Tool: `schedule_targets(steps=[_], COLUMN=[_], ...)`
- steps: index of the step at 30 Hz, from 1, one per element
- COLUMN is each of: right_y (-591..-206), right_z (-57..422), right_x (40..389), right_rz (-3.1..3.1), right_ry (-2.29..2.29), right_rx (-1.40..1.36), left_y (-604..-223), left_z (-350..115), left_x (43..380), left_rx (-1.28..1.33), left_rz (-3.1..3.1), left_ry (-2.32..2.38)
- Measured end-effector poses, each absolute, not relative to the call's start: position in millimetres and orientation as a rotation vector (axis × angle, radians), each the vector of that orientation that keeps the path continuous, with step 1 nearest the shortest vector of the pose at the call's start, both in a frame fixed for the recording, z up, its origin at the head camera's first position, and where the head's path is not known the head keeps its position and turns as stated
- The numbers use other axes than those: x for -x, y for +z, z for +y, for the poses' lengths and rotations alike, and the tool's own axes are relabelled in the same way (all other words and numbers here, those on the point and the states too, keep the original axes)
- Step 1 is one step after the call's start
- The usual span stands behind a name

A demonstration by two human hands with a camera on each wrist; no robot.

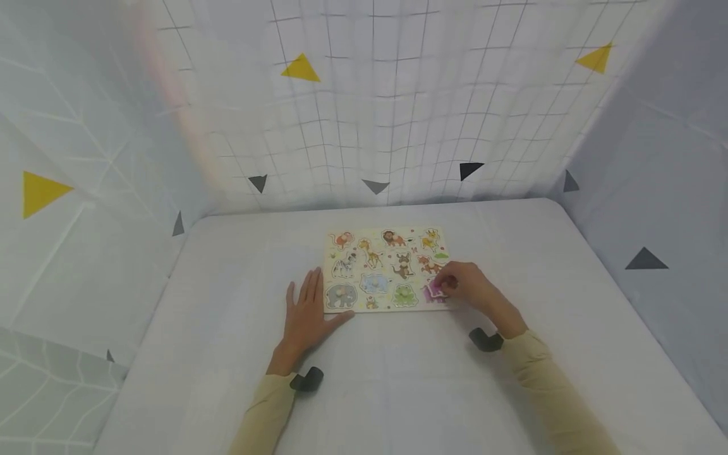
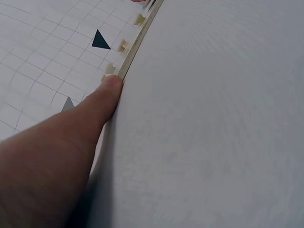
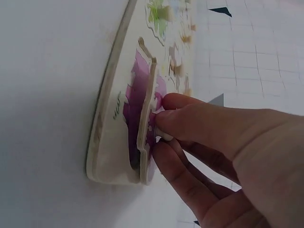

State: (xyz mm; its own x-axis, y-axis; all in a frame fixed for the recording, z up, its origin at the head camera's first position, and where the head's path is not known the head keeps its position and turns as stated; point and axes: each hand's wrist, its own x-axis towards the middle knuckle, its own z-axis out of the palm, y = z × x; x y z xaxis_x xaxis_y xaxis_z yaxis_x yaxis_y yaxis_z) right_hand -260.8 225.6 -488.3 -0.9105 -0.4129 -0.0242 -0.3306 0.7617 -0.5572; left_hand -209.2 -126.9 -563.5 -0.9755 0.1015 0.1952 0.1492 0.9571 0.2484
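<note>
A wooden animal puzzle board (image 1: 370, 232) lies on the white table. My right hand (image 1: 469, 287) pinches the small knob of a purple puzzle piece (image 3: 151, 114) at the board's near right corner. The piece stands tilted over a purple-printed recess (image 3: 135, 102), partly lifted from it; its animal is hard to make out behind the fingers. My left hand (image 1: 307, 322) rests spread at the board's left side. Its thumb (image 2: 111, 83) touches the board's near edge in the left wrist view. Near that thumb sits a grey elephant piece (image 1: 334, 299).
Other knobbed pieces fill the board, among them a green frog (image 1: 405, 297), a blue hippo (image 1: 370, 282) and a zebra (image 1: 344, 266). White tabletop (image 1: 387, 385) surrounds the board. A patterned curtain (image 1: 421, 145) hangs behind the table.
</note>
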Motion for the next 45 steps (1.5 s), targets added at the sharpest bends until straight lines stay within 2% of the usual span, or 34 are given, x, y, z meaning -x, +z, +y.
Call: schedule_targets(steps=[28, 45], right_y=[-493.1, -498.4], right_z=[215.8, 216.8], right_x=[257.9, 258.9], right_rz=[2.730, 2.741], right_ry=[-0.860, -0.842], right_rx=[0.738, 0.635], left_y=[-559.7, -560.6], left_z=[-128.6, -127.4], left_x=[206.0, 205.4], left_rx=[0.190, 0.195], left_rz=[-2.935, -2.936], left_ry=[-0.355, -0.371])
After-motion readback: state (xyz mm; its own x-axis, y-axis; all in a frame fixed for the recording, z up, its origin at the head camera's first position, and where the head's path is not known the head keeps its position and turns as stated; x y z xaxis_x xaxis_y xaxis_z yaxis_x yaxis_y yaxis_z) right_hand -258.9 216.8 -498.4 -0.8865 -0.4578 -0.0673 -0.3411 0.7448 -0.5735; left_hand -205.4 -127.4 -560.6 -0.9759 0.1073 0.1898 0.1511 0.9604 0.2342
